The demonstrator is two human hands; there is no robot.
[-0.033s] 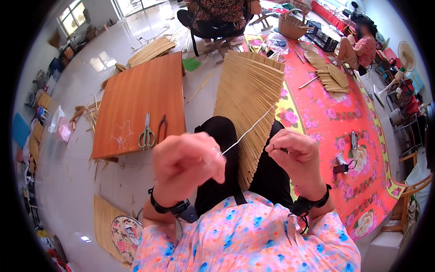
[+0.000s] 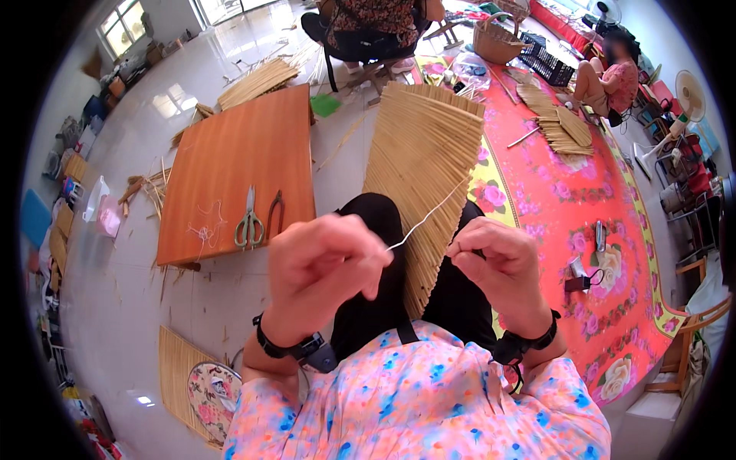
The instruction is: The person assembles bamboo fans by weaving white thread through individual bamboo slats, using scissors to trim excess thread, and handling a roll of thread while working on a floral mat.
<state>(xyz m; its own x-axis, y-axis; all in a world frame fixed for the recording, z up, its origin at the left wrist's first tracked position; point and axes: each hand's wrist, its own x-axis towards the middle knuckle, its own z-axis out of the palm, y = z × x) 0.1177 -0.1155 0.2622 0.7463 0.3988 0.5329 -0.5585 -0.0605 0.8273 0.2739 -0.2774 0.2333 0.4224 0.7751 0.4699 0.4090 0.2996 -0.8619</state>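
A fan-shaped panel of straw-coloured stalks (image 2: 418, 161) lies across my lap, narrow end towards me. White string (image 2: 426, 218) runs from its right part to my left hand (image 2: 326, 268), whose fingers are closed on the string's end. The string hangs slightly bent above the panel. To the right of the panel's edge is my right hand (image 2: 498, 257), thumb and fingertips pinched together. What sits in that pinch, if anything, is too small to make out.
On the wooden table (image 2: 238, 161) at left lie scissors (image 2: 249, 224), pliers (image 2: 275, 215) and tangled string (image 2: 205, 228). A red flowered mat (image 2: 552, 230) covers the right floor. One person (image 2: 372, 31) sits ahead, another (image 2: 613, 80) far right. Loose stalks (image 2: 261, 83) lie behind the table.
My left hand has shifted slightly to the right and its grip on the string looks rolled inward. The string is less taut. My right hand has barely moved.
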